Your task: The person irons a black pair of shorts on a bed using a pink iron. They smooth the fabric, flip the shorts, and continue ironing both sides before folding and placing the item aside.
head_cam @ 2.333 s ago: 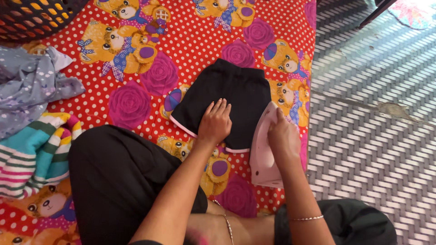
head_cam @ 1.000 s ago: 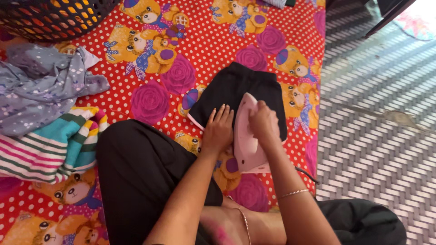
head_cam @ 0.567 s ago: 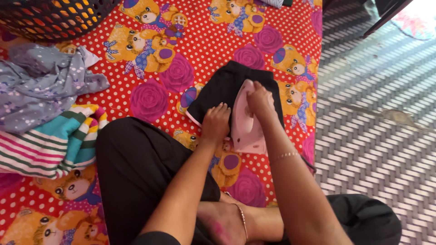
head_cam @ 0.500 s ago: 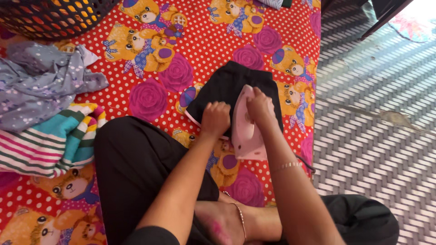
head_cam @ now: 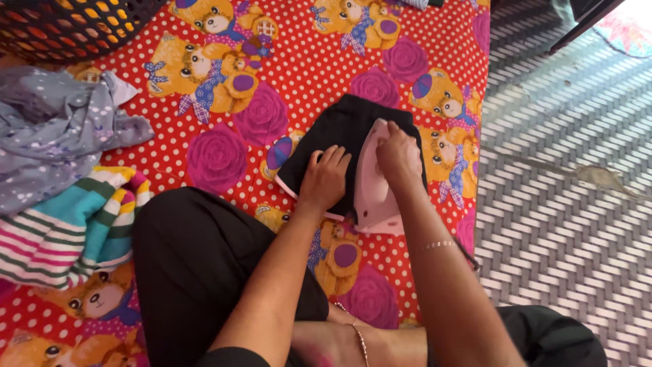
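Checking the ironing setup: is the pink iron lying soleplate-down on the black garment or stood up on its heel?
Soleplate-down: the pink iron lies flat on the black garment, right hand gripping its handle.

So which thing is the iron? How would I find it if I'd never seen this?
Start at the big red spotted sheet with teddy bears and roses spread on the floor. Near its right edge lies a small black garment, pressed flat by the left hand. The iron sits on that garment under the right hand: it is the only smooth, pale pink, pointed hard thing among all the soft cloth.
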